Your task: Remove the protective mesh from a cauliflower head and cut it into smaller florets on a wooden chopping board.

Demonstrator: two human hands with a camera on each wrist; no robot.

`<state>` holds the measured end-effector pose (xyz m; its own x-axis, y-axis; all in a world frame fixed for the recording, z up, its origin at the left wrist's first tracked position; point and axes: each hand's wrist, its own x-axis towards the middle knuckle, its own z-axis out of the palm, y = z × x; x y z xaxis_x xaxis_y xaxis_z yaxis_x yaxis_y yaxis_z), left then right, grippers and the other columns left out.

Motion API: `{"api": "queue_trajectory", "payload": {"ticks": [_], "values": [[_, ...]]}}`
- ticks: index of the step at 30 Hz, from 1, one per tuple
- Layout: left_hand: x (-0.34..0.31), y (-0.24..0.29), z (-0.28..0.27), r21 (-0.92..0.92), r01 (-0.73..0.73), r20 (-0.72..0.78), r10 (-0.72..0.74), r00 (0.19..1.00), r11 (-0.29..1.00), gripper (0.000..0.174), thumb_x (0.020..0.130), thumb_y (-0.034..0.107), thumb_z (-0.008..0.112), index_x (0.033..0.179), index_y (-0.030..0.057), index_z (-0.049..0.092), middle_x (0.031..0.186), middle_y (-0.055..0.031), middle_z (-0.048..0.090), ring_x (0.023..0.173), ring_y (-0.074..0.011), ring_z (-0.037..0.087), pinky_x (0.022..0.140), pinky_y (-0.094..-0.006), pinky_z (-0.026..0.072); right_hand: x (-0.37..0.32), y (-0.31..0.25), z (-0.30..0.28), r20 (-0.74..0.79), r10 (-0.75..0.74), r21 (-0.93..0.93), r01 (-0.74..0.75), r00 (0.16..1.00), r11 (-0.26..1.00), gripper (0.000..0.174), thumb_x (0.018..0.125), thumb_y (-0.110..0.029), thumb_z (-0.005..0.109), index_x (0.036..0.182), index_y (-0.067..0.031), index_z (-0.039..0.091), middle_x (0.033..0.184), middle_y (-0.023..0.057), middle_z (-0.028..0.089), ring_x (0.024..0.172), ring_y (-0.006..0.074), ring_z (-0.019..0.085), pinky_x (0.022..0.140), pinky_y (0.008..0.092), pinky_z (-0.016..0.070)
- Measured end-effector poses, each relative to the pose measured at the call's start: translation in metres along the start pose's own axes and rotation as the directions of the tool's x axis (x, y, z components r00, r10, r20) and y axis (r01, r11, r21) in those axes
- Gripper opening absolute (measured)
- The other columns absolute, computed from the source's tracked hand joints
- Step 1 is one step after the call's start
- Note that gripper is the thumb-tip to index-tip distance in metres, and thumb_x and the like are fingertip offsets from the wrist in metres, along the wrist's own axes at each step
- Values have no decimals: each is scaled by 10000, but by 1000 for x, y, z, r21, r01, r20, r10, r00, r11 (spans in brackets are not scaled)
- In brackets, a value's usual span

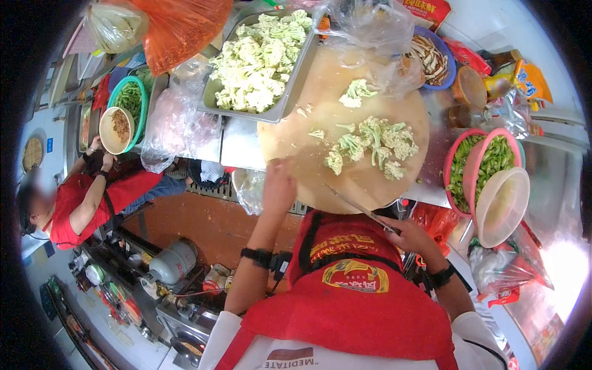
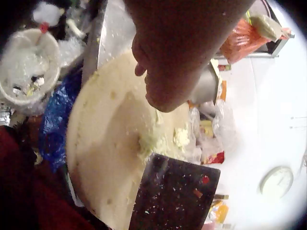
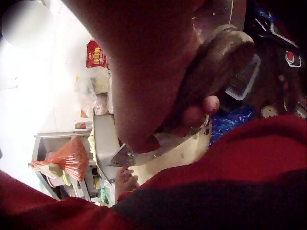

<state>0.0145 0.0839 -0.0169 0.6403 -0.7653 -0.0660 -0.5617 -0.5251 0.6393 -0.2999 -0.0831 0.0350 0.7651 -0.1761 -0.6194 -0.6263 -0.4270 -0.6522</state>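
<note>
My right hand [image 1: 407, 235] grips a cleaver by its handle [image 3: 211, 62]. The broad blade [image 2: 175, 194], specked with small bits, stands over the near part of a round chopping board [image 1: 302, 142]. Cut cauliflower florets [image 1: 373, 142] lie on the right half of the board, with one floret [image 1: 356, 92] apart toward the back and small crumbs to the left. My left hand [image 1: 280, 185] is over the board's left edge, its fingers loosely bent and nothing visible in them; the right wrist view also shows this hand [image 3: 125, 180], apart from the cleaver.
A steel tray [image 1: 288, 102] heaped with cauliflower overlaps the board's back left. Right of the board stand pink baskets [image 1: 449, 169] of green vegetables and a blue bowl [image 1: 455, 65] of sliced food. Another person [image 1: 92, 203] works at the left. A waste bin [image 2: 55, 67] is below.
</note>
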Motion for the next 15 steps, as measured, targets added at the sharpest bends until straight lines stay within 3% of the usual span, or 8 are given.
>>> {"api": "queue_trajectory", "payload": {"ticks": [1,4,7,10,13,15], "values": [[8,5,11,-76,-158,53,162,985,984,399,760,2,566,1154,61,584,1157,-190,531,1068,-391,505,935,-448,433,-4,2,2,-10,24,37,-24,1000,999,497,844,-219,576,1331,-145,513,698,235,602,607,353,606,634,419,497],[30,20,43,-59,-443,196,445,874,895,400,771,-11,547,1165,49,579,1183,-178,531,1065,-383,511,953,-426,429,-12,13,13,-74,64,177,-50,995,983,512,845,-200,566,1351,-158,499,638,193,570,541,280,563,603,391,483],[39,20,60,-92,-302,291,315,903,949,376,809,29,573,1183,20,540,1192,-209,528,1099,-362,527,956,-422,436,-11,14,17,-150,83,334,-29,985,942,501,862,-198,553,1357,-152,493,619,153,539,532,212,523,589,364,468],[27,32,62,-286,123,221,-59,973,950,349,803,64,646,1129,9,537,1091,-204,568,897,-325,602,798,-407,491,-9,1,10,-121,160,420,-96,980,903,473,884,-198,539,1350,-126,493,637,133,528,561,178,513,593,339,458],[19,36,71,-304,257,237,-188,953,917,326,813,105,685,1076,5,519,941,-189,613,759,-313,623,685,-393,503,0,-11,4,-123,176,447,-104,977,888,440,912,-209,526,1326,-66,488,711,153,562,619,190,544,630,341,462],[15,37,78,-337,254,243,-177,954,906,302,822,119,682,1050,5,520,854,-173,621,724,-318,624,662,-391,503,5,-17,4,-162,148,469,-56,976,881,437,916,-218,527,1318,-51,487,732,168,570,643,206,553,656,347,466]]}}
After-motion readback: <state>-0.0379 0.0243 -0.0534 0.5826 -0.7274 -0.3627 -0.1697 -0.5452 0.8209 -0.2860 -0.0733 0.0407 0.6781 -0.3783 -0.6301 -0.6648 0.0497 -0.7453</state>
